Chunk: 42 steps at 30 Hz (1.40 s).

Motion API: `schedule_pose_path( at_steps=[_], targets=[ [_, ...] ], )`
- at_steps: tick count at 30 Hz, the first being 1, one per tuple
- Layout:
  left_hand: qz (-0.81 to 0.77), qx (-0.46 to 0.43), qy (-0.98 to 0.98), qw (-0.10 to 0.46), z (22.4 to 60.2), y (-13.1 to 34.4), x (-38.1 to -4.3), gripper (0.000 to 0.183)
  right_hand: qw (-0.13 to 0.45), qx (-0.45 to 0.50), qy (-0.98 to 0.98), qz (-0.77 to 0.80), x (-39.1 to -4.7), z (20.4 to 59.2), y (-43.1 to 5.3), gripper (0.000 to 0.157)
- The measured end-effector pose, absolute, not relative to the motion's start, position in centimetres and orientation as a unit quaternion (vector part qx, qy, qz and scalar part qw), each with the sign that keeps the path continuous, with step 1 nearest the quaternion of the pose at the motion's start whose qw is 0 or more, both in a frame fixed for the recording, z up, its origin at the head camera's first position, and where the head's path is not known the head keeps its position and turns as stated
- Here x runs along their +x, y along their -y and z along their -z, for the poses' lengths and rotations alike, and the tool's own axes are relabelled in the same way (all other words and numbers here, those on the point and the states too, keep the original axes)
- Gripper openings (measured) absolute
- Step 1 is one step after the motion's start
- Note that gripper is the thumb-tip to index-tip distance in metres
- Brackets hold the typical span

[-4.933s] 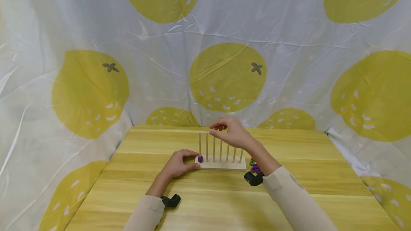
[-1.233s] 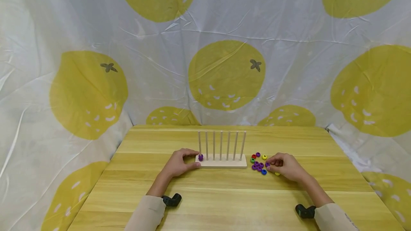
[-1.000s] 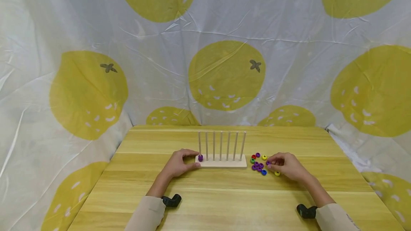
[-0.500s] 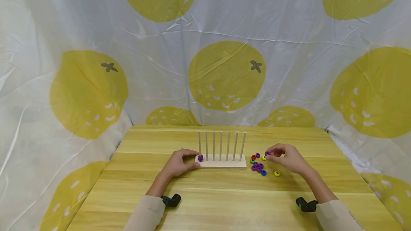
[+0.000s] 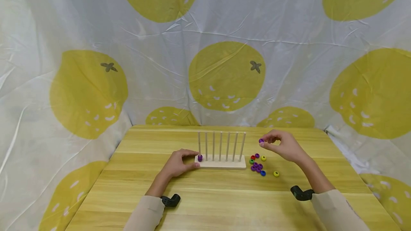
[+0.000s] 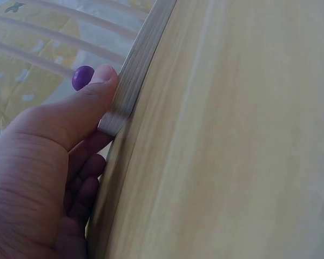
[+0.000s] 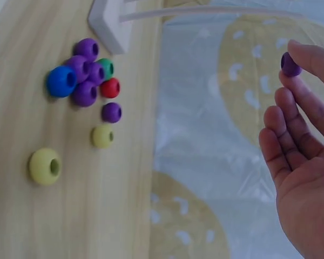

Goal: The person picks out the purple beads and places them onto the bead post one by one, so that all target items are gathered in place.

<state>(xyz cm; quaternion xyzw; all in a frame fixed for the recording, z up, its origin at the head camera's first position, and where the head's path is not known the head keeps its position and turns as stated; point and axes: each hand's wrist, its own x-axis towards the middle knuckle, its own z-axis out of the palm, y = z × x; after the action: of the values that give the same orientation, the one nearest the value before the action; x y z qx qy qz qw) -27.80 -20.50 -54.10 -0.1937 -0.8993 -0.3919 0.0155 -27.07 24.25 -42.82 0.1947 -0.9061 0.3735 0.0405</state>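
My left hand pinches the left end of a wooden peg stand, its thumb on the front edge in the left wrist view. Several upright pegs rise from the base in a row. Purple beads are stacked low on the leftmost peg; the others are bare. Raised above the table to the right of the stand, my right hand pinches a purple bead between thumb and index finger. In the right wrist view its other fingers are loosely curled.
Loose beads lie right of the stand: a purple cluster, a blue bead, a green bead, a red bead and yellow beads. A lemon-print cloth hangs behind the wooden table.
My right hand went from above the left pegs to the loose beads, took a purple one, and lifted it up and slightly left. My left hand has stayed on the stand.
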Motion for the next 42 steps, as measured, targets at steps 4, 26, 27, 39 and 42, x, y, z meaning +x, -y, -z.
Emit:
schedule_pose_path(
  at_steps=[4, 26, 27, 39, 42],
  targets=[
    [0.394, -0.190, 0.899, 0.015, 54.0, 20.5, -27.7, 0.050, 0.049, 0.202, 0.903, -0.375, -27.3, 41.8, -23.6, 0.020],
    [0.398, -0.183, 0.899, 0.012, 54.2, 20.5, -27.6, 0.050, 0.056, 0.248, 0.887, -0.386, -28.6, 37.3, -18.7, 0.024],
    [0.398, -0.183, 0.899, 0.014, 54.2, 20.5, -27.7, 0.050, 0.056, 0.253, 0.885, -0.387, -28.7, 37.2, -18.4, 0.024],
    [0.393, -0.185, 0.901, 0.011, 54.0, 20.4, -27.9, 0.049, 0.031, 0.299, 0.871, -0.389, -29.2, 36.6, -13.9, 0.023],
    [0.393, -0.185, 0.901, 0.013, 54.1, 20.4, -28.0, 0.048, 0.030, 0.313, 0.867, -0.387, -29.4, 36.5, -12.8, 0.020]
  ],
)
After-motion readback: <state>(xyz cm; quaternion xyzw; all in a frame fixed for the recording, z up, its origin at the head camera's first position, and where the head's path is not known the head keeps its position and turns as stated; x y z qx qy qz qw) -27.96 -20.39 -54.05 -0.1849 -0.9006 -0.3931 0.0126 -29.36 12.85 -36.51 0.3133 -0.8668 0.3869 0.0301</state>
